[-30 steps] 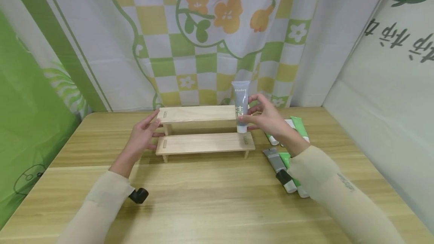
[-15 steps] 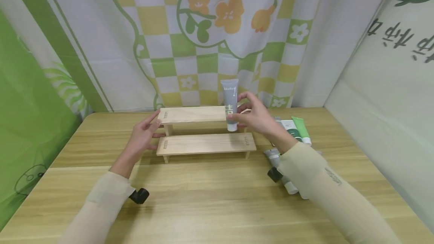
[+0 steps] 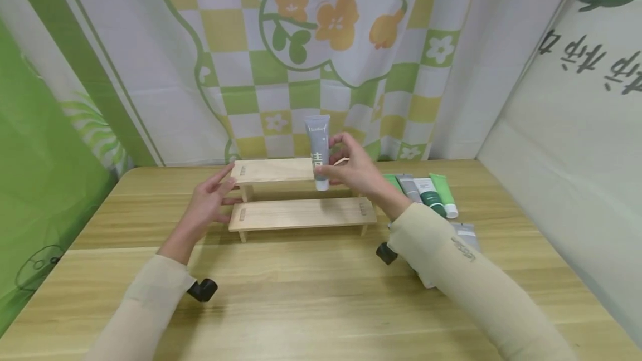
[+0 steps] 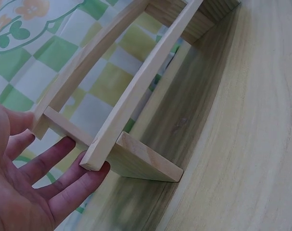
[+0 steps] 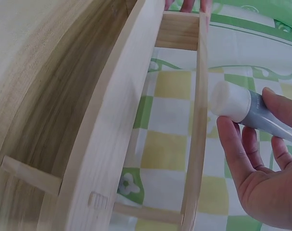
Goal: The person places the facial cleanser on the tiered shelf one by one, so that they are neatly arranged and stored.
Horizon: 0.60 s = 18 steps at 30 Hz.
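Note:
A two-tier wooden display stand has an upper shelf (image 3: 273, 170) behind a lower shelf (image 3: 291, 213). My right hand (image 3: 357, 170) pinches a grey squeeze tube (image 3: 319, 141) between thumb and fingers. The tube is upright, white cap down, in front of the upper shelf in the head view; any contact is unclear. From the right wrist, its white cap (image 5: 227, 101) appears beside the upper board, apart from it. At the stand's left end, my left hand (image 3: 203, 199) rests with fairly straight fingers; the left wrist view shows its fingertips (image 4: 95, 175) touching the boards' ends.
Several green, grey and white tubes (image 3: 430, 196) lie on the wooden table (image 3: 301, 299) right of the stand. Another grey tube (image 3: 466, 233) is partly hidden by the right sleeve (image 3: 451, 249). A checked curtain (image 3: 271, 71) hangs behind the stand.
My right hand has carried the grey tube leftward along the upper shelf, from its right end toward its middle. The left hand and the stand have stayed in place.

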Motion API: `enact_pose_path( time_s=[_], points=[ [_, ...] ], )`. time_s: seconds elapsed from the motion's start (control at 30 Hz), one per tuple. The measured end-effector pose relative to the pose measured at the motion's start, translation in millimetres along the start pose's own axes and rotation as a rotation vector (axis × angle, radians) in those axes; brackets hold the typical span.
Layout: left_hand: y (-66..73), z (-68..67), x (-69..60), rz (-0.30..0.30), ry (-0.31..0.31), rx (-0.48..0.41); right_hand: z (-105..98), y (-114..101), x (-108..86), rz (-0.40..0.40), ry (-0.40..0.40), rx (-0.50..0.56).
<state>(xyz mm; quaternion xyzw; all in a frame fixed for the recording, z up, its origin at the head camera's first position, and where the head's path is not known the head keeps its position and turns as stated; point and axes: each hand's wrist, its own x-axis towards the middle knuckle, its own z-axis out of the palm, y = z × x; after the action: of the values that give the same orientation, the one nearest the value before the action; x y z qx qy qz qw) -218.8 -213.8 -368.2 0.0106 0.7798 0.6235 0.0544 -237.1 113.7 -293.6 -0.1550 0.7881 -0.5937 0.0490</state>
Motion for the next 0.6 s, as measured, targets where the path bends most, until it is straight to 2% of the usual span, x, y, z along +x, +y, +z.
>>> enact_pose_path(
  time_s=[0.4, 0.6],
  points=[
    [0.0, 1.2, 0.4, 0.007, 0.036, 0.022, 31.0, -3.9, 19.7, -0.017, 0.0, -0.009],
    [2.6, 0.8, 0.6, 0.016, 0.02, 0.042, 44.1, -5.4, 26.5, -0.032, -0.013, 0.023]
  ],
)
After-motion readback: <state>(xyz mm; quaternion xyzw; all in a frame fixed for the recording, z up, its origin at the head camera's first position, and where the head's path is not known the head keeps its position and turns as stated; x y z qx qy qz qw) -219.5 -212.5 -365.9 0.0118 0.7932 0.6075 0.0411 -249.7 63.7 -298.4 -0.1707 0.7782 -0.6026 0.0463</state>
